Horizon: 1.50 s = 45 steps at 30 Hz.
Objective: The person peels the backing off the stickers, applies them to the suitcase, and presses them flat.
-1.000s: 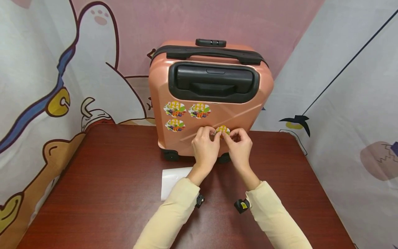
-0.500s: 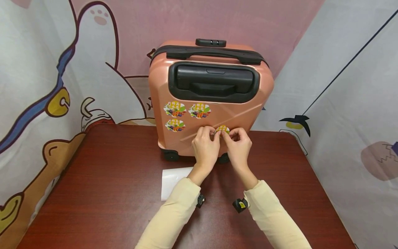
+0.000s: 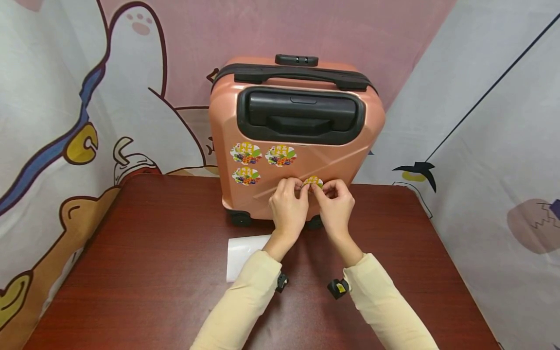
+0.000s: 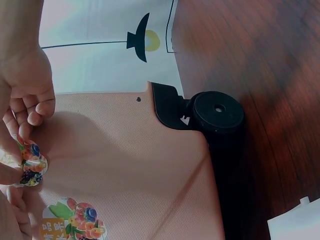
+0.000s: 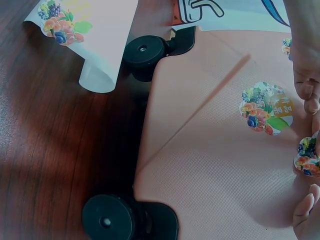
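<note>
An upright rose-gold suitcase bears round fruit-print stickers, among them a top-left sticker, one beside it and one below. Another sticker shows on the shell in the right wrist view, but my left hand covers that area in the head view. My left hand and right hand pinch opposite edges of a further sticker at the suitcase's lower right. Thumbs and fingertips partly cover it. Whether its whole back touches the shell I cannot tell.
A white backing sheet with a curled edge lies on the dark red table, partly under my left forearm. Black wheels support the suitcase. A cartoon-printed cloth hangs behind and beside the table.
My right wrist has shifted slightly to the left since a second ago. Both hands stay on the same sticker at the same place, and the suitcase has not moved.
</note>
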Each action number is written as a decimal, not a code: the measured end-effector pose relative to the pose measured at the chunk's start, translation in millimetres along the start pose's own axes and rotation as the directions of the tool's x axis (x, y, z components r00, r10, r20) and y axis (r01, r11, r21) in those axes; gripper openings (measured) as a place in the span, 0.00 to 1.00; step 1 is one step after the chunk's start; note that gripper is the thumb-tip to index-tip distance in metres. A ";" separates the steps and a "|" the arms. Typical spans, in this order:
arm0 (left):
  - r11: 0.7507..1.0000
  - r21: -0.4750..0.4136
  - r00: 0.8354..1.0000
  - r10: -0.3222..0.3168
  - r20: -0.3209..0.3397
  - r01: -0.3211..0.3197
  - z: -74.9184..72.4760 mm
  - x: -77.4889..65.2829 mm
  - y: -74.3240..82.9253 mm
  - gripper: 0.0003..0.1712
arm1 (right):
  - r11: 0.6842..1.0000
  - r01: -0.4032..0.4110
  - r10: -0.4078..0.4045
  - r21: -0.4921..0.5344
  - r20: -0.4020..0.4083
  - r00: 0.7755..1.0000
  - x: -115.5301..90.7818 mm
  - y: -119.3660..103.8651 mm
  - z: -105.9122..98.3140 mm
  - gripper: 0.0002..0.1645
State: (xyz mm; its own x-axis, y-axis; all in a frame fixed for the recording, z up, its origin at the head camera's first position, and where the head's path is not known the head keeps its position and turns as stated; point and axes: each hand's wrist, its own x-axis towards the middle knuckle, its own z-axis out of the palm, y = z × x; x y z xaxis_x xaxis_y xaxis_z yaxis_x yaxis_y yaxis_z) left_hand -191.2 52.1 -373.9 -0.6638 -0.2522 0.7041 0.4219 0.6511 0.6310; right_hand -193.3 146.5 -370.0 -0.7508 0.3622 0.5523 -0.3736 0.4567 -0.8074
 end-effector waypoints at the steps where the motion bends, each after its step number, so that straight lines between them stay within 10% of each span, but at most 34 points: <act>1: 1.000 0.002 1.000 0.000 0.000 0.000 -0.3 -0.1 -0.1 0.07 | 1.000 0.002 -0.002 -0.003 0.001 1.000 0.0 0.0 -0.2 0.12; 36: 0.999 -0.040 1.000 -0.013 0.008 0.014 -15.2 2.7 -15.6 0.06 | 0.999 -0.042 0.042 0.033 0.013 0.999 4.4 5.4 -14.5 0.10; 41: 0.987 -0.158 0.994 -0.001 0.108 0.018 -18.8 4.9 -17.7 0.04 | 0.999 -0.043 0.042 0.028 0.023 0.999 4.0 6.0 -16.9 0.10; 45: 0.930 -0.344 0.962 -0.035 0.271 0.130 -22.2 7.7 -19.5 0.04 | 0.999 -0.046 0.045 0.028 0.040 0.998 4.0 8.0 -18.4 0.10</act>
State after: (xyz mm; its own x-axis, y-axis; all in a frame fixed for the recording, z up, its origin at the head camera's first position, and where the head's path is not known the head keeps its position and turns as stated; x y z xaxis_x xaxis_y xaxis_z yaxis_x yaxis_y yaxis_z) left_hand -190.8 21.6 -373.6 -0.8204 -0.0713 0.5674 0.5183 0.3265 0.7904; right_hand -189.3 166.5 -370.4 -0.7880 0.3496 0.5068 -0.3538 0.4166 -0.8374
